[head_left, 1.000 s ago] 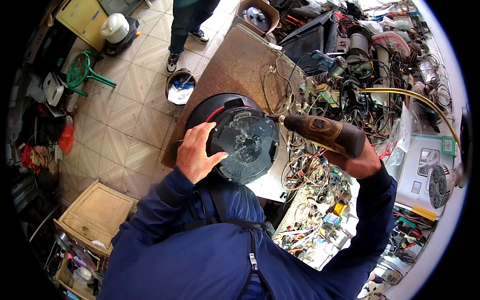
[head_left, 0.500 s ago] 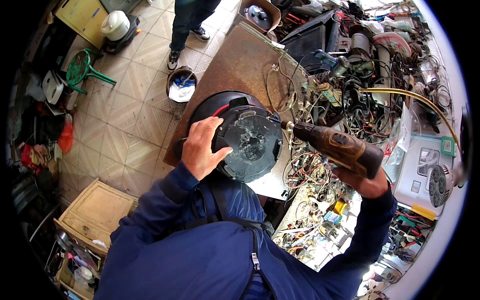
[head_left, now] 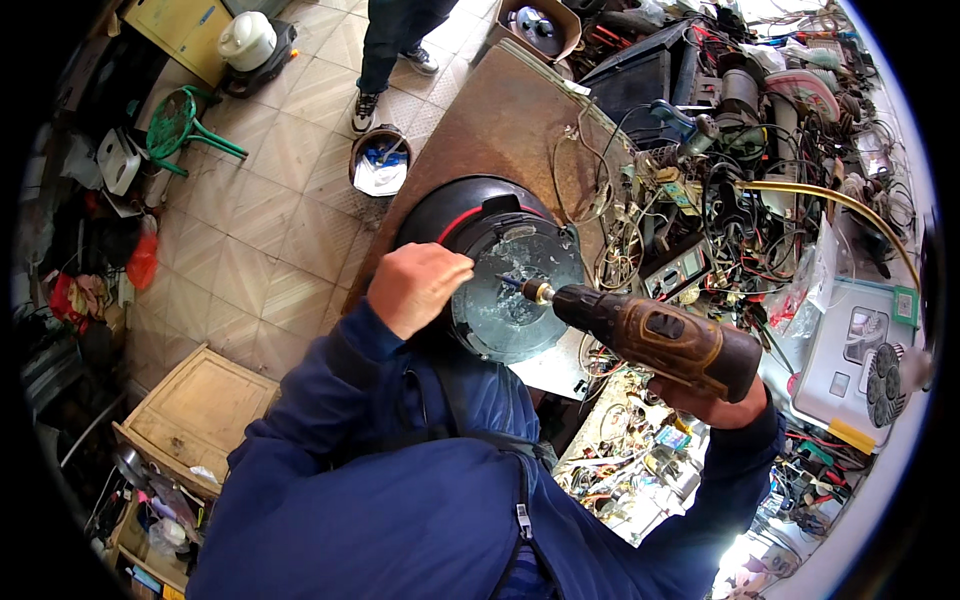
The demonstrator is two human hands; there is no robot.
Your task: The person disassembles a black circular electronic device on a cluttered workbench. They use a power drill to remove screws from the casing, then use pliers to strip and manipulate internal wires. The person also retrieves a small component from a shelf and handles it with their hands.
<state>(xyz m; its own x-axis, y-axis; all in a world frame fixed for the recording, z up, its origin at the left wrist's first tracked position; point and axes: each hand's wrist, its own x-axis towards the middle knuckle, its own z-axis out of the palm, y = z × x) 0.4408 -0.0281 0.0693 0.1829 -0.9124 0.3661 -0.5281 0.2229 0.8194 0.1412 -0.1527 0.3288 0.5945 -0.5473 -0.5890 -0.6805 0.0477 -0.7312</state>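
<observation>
A round black appliance housing (head_left: 525, 250) with a red ring lies on the bench, its scuffed round face turned up toward me. My right hand (head_left: 715, 402) grips a worn brown cordless drill (head_left: 665, 335) by its handle. The drill points left, and its thin bit reaches over the middle of the black face; whether the tip touches cannot be made out. At the left rim of the housing is my left hand (head_left: 420, 288), with fingers curled and thumb and fingertips pressed together. Anything small between those fingertips is hidden.
Tangled cables and parts (head_left: 735, 150) crowd the right side of the bench (head_left: 485, 125). A multimeter (head_left: 680, 270) lies near the drill, and a grey-white case (head_left: 850, 340) stands at right. On the floor are a bin (head_left: 380, 165) and a green stool (head_left: 180, 125); a person's legs (head_left: 390, 45) are beyond.
The drill has moved left, its bit going from the housing's right rim to over its middle. My left hand has gone from spread on the rim to closed fingertips.
</observation>
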